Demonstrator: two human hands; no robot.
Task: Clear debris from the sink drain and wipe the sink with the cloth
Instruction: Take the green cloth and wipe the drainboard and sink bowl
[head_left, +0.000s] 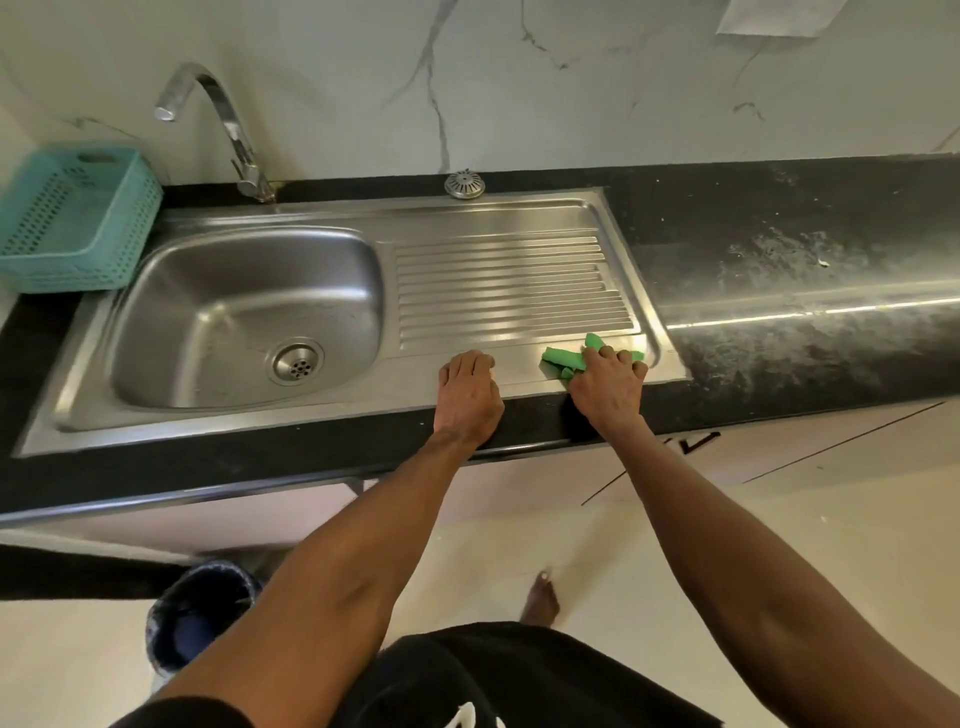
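Green cloth (563, 358) gripped by right hand (608, 384) on steel sink (467, 387), left hand (467, 395) flat

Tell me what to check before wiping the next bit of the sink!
1. Green cloth held by the right hand: ok.
2. Left hand resting on the sink's front rim, steadying: ok.
3. Drain free of debris: ok, none visible.
4. Strainer cap back on the drain: not ok, it sits behind the sink.
5. Draining board dry: cannot tell.
6. Tap off: ok, no water running.
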